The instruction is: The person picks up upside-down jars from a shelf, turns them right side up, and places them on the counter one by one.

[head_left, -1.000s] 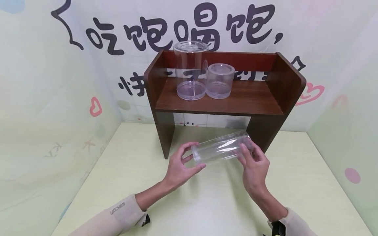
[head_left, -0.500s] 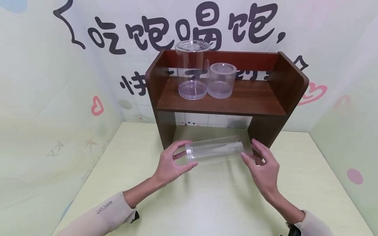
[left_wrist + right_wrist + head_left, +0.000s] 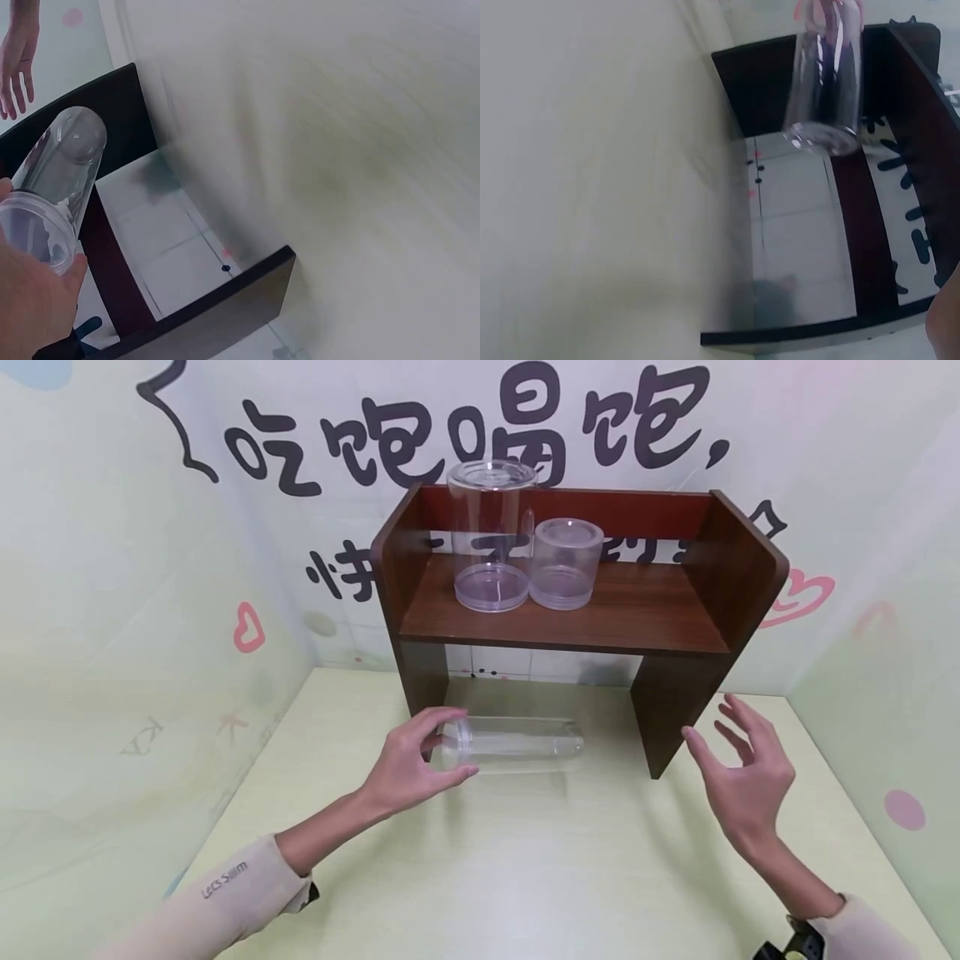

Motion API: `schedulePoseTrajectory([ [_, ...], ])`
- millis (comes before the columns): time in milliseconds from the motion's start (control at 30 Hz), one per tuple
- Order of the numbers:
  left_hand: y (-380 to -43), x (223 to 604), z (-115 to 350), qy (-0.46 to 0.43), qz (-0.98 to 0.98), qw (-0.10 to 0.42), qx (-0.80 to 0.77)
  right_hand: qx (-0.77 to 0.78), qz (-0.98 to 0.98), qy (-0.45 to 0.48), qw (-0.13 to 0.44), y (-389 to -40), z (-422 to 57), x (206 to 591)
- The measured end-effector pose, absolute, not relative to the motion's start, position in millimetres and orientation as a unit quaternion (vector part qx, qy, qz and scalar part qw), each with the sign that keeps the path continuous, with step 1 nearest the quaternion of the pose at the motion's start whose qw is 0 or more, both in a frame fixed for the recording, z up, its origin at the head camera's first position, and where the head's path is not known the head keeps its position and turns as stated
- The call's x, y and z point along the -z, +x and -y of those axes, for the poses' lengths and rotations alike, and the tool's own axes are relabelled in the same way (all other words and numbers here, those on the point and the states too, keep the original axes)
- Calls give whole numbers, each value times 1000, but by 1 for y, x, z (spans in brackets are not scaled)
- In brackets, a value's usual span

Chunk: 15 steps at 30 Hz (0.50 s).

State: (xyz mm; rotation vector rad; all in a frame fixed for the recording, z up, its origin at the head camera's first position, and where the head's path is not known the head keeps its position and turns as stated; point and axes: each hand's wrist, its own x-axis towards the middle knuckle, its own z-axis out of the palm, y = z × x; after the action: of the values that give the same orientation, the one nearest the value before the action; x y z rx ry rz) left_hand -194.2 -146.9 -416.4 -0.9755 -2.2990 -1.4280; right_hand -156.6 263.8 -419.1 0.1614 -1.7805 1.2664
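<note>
Backdrop (image 3: pixel 150 585): pale hanging cloth round three sides, printed with large black characters, pink hearts and soft coloured spots.
Left hand (image 3: pixel 401 770): gripping the banded end of a clear jar, thumb on the near side, fingers over the far side.
Held jar (image 3: pixel 521 745): long, see-through, lying nearly level in front of the lower opening of a dark wooden shelf unit (image 3: pixel 637 614), its far end pointing towards the right; whether it touches anything underneath, I can't tell from here.
Right hand (image 3: pixel 752 777): free, fingers spread and loosely bent, well apart from the jar, just beside the unit's right leg.
Sleeves (image 3: pixel 236 893): beige on both arms, the left one lettered; a black band (image 3: pixel 802 941) shows at the right wrist.
Surface (image 3: pixel 555 877): pale yellow-green, carrying the unit.
Up on the shelf: a tall clear jar (image 3: pixel 491 539) and a shorter one (image 3: pixel 566 564), upright, close side by side.
</note>
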Motion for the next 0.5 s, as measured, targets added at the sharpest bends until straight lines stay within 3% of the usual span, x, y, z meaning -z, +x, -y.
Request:
schedulePoseTrajectory([
  [300,-195,398,165,-336,845,118,399,-477,772,44,417,-177,-282,413],
  [500,-197,390,177,-352,866,123,334,-455,780,67,424,-189,-285,420],
])
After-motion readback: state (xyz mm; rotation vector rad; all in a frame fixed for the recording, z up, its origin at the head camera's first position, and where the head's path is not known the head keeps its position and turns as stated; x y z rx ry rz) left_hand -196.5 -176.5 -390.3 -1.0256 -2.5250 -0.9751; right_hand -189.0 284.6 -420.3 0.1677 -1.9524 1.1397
